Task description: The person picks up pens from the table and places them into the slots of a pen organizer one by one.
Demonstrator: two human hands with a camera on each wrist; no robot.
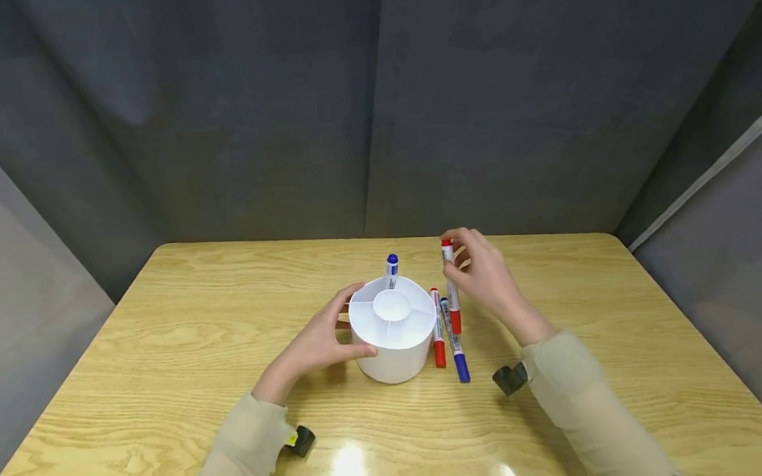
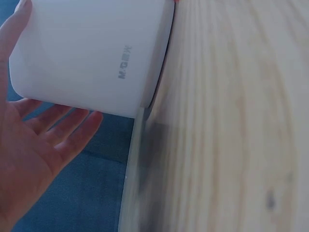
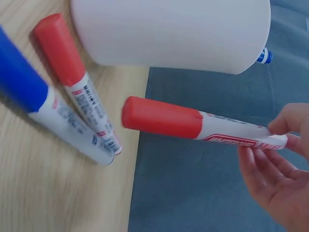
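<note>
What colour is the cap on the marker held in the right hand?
Red. The held marker has a red cap and white barrel, clearest in the right wrist view, pinched by the right hand.

Four markers [image 1: 451, 285], one white holder [image 1: 393, 346], two hands [image 1: 484, 272].
</note>
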